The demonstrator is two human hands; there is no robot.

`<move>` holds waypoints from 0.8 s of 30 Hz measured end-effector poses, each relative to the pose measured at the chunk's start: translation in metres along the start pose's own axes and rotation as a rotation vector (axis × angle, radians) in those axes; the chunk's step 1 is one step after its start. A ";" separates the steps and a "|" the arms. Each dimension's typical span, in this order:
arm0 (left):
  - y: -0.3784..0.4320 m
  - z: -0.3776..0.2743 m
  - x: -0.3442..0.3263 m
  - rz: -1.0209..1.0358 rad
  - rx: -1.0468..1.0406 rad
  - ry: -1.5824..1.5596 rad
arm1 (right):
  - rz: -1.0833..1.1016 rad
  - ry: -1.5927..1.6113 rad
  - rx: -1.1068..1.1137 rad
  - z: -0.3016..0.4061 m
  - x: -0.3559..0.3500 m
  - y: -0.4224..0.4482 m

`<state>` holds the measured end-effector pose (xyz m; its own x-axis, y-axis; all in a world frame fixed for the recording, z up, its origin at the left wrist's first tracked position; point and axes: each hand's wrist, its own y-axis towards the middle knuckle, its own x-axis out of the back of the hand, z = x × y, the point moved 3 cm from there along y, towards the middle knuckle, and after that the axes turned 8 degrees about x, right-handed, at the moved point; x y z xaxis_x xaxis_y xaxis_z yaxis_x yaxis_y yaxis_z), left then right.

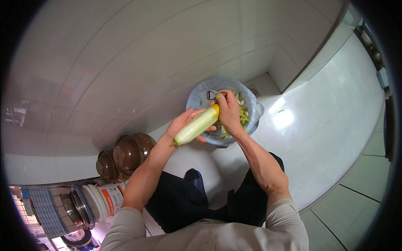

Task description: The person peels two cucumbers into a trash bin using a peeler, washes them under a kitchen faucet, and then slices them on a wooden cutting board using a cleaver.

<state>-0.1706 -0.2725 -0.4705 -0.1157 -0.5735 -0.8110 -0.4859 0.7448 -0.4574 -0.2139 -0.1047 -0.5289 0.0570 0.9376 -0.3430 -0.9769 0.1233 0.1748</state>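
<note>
A pale, mostly peeled squash (196, 125) lies across the palm of my left hand (180, 123), whose fingers show on both sides of it. Yellow skin (215, 110) still covers its upper end. My right hand (229, 113) is closed around what looks like a Y-shaped peeler (210, 95), its dark frame sticking out to the left near that yellow end. A green scrap clings to my right thumb. Below both hands stands a bin (201, 86) lined with a bluish plastic bag, with green and yellow peelings (243, 115) inside.
A white tiled wall (157, 62) rises behind the bin, with a floor drain (253, 91) in the corner. Brown bowls (127, 153) lean at the left, near a white bucket (108, 197) and a checked cloth (47, 210). A green scrap (280, 111) lies on the floor.
</note>
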 end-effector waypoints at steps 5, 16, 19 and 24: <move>-0.006 0.005 0.020 -0.026 -0.024 0.241 | 0.078 -0.271 0.082 0.006 0.012 0.012; -0.014 -0.001 0.034 -0.110 -0.064 0.223 | 0.528 -0.053 -0.261 0.006 0.023 0.014; -0.020 -0.002 0.025 -0.047 0.003 0.263 | 0.280 -0.227 -0.140 -0.009 0.061 0.037; -0.028 0.000 0.026 -0.151 -0.069 0.327 | 0.385 -0.184 -0.188 0.007 0.051 0.038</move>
<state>-0.1600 -0.3077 -0.4789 -0.3033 -0.7624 -0.5717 -0.5750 0.6248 -0.5281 -0.2467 -0.0496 -0.5331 -0.2980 0.9477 -0.1140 -0.9536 -0.2900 0.0813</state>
